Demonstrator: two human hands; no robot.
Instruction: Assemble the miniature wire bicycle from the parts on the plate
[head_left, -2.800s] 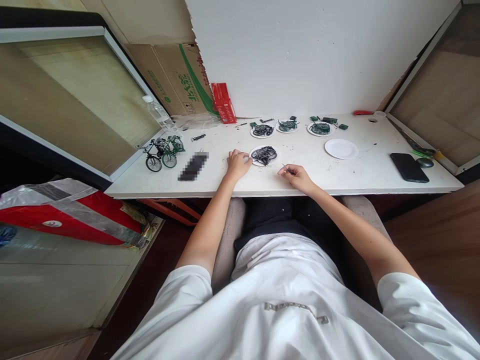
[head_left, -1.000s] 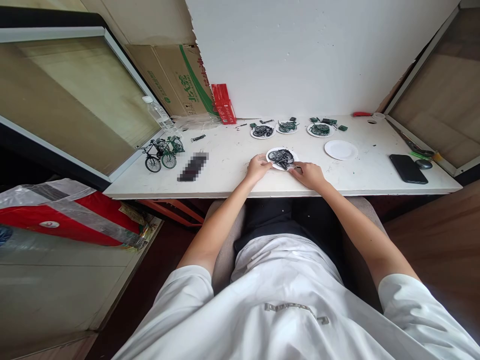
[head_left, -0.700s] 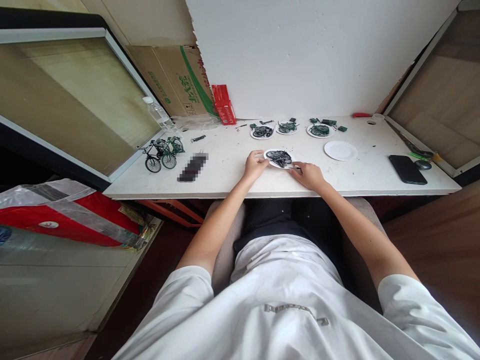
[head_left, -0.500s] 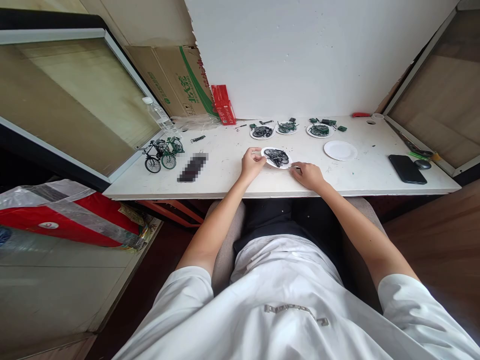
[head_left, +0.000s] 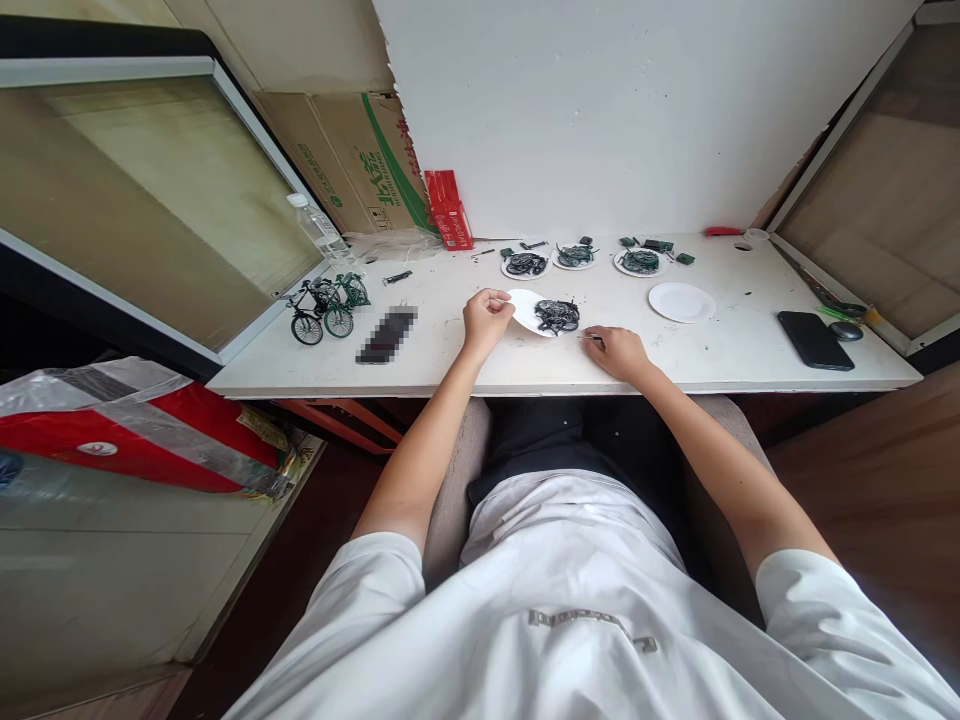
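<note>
The left hand (head_left: 486,318) pinches the tilted paper plate (head_left: 525,308); black parts (head_left: 556,316) lie between it and the right hand (head_left: 616,350), which pinches a thin tool (head_left: 590,338).

Matt paper plate (head_left: 525,306), smooth white tabletop (head_left: 720,350)

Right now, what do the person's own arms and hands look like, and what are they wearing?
Both arms are bare from above the elbow down. The left hand and right hand wear no gloves; no rings, watch or bracelets show at this size. Short white sleeves of a white T-shirt cover the upper arms; the shirt carries a small grey chest marking, too small to read.
</note>
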